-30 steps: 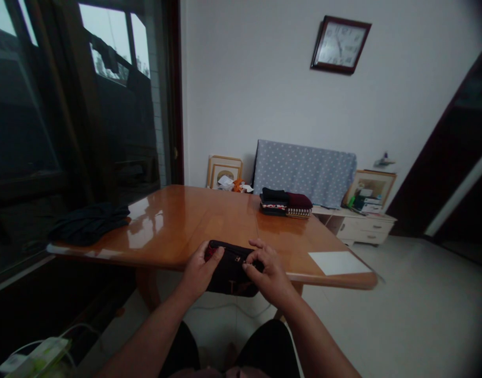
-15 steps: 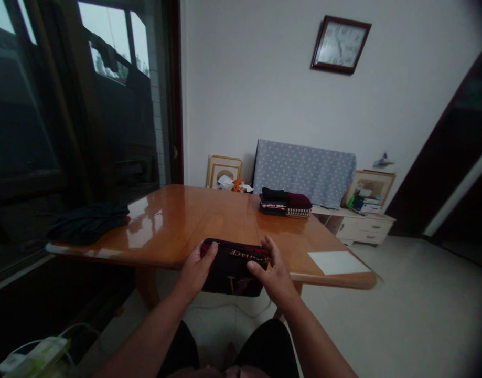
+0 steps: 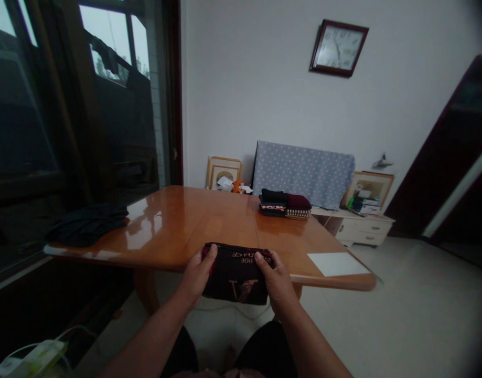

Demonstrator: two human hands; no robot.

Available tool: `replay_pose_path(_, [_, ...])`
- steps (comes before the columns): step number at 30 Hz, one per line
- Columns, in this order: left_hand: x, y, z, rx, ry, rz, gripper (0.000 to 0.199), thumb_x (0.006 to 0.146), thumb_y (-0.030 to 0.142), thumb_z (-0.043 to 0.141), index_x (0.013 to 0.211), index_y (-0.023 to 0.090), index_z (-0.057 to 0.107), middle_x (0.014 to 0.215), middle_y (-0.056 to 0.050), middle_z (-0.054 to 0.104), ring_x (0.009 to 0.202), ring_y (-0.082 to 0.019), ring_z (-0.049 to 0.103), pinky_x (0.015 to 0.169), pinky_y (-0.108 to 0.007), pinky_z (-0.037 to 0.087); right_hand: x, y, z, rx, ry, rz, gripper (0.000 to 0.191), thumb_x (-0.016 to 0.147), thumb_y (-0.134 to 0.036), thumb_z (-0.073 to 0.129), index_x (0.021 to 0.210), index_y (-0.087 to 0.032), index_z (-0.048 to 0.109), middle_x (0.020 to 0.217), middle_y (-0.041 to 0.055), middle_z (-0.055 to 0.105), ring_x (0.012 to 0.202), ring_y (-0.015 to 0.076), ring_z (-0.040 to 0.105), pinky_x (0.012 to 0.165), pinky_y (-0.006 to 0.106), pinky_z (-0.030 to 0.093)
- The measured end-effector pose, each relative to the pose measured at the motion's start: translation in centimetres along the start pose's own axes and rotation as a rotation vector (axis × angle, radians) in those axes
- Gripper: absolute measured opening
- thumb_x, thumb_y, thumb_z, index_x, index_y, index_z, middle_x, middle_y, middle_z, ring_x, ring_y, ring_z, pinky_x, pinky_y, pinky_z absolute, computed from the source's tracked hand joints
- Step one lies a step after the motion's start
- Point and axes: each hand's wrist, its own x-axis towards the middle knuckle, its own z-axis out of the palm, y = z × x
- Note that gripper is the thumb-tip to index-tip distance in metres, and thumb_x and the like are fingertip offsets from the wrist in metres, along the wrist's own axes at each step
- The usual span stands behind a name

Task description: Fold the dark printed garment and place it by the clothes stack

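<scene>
Two thumbs pressed on top as the left hand (image 3: 196, 273) and right hand (image 3: 279, 281) gripped the cloth's (image 3: 235, 275) opposite ends, probably keeping its folds together.

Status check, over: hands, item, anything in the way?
Left hand and right hand gripping opposite ends of dark lettered bundle. Bundle compact, lettering showing. Held at near edge of wooden table; no obstruction seen at the hands.

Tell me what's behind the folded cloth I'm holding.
Beyond the cloth, the wooden table shows. The stretch of its near edge directly behind the cloth is covered and can't be seen.
</scene>
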Motion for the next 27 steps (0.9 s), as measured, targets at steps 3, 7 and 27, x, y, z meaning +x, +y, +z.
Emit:
replay_pose_path(3, [-0.1, -0.1, 0.0, 0.004, 0.003, -0.023, 0.055, 0.084, 0.057, 0.065, 0.118, 0.014, 0.063, 0.109, -0.013, 0.072, 0.098, -0.027, 0.068, 0.09, -0.038, 0.051, 0.0, 0.1, -0.1, -0.023, 0.018, -0.02, 0.045, 0.076, -0.055, 0.075, 0.103, -0.021, 0.066, 0.089, 0.004, 0.072, 0.084, 0.0231, 0.068, 0.074, 0.035, 0.055])
replay_pose_path(7, [-0.4, 0.0, 0.0, -0.006, -0.064, -0.047, 0.051, 0.077, 0.045, 0.077, 0.115, 0.016, 0.06, 0.107, -0.01, 0.072, 0.096, -0.025, 0.068, 0.088, -0.039, 0.053, -0.2, 0.0, -0.2, -0.069, 0.037, -0.056, 0.039, 0.081, -0.055, 0.07, 0.101, -0.022, 0.066, 0.091, 0.0029, 0.072, 0.084, 0.0213, 0.066, 0.073, 0.032, 0.053])
replay_pose_path(27, [-0.4, 0.8, 0.3, 0.381, 0.002, 0.086, 0.042, 0.07, 0.044, 0.08, 0.097, 0.019, 0.06, 0.089, -0.002, 0.068, 0.081, -0.019, 0.064, 0.075, -0.031, 0.052, -0.3, -2.5, -0.4, -1.096, -0.095, -0.615, 0.012, 0.086, -0.037, 0.066, 0.083, -0.026, 0.066, 0.086, 0.0018, 0.065, 0.087, 0.0222, 0.057, 0.08, 0.036, 0.036])
